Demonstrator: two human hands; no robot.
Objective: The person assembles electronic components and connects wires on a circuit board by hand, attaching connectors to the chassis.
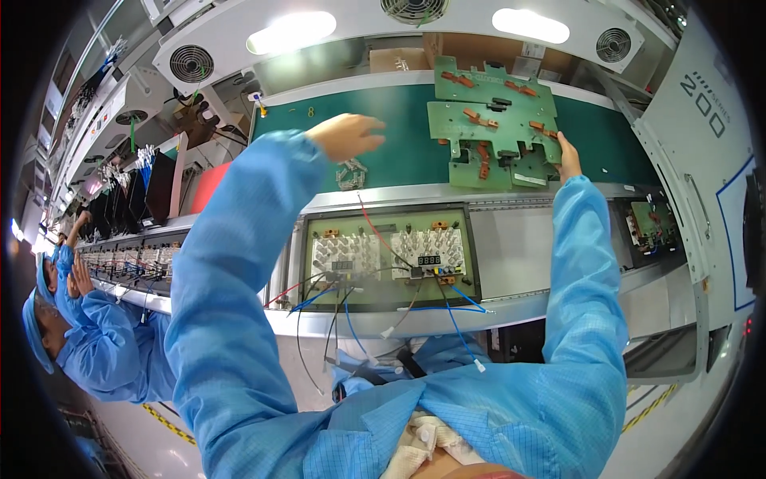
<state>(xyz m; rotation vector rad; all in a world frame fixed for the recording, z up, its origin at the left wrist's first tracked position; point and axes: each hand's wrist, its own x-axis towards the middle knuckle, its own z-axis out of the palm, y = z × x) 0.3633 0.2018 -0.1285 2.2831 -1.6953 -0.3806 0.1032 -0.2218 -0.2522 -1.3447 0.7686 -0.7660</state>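
Note:
My right hand [569, 157] grips the right edge of a green fixture plate [439, 120], which has orange-brown clips and black blocks on it. It is over the green mat, and a similar green plate [447, 70] shows behind it. My left hand [349, 136] reaches over the mat with its fingers stretched out, apart from the plate. Below that hand lies a small heap of clear and metallic parts [351, 174]. Nearer to me, a circuit board [367, 297] with white components, two small displays and red, black and blue wires sits in a frame on the conveyor.
A metal conveyor rail [511, 297] runs along the bench front, with another board [650, 227] at the right. Beside it stands a white machine [694, 120]. Loose wires hang over the near edge. People in blue work at the left. Fans and lamps hang overhead.

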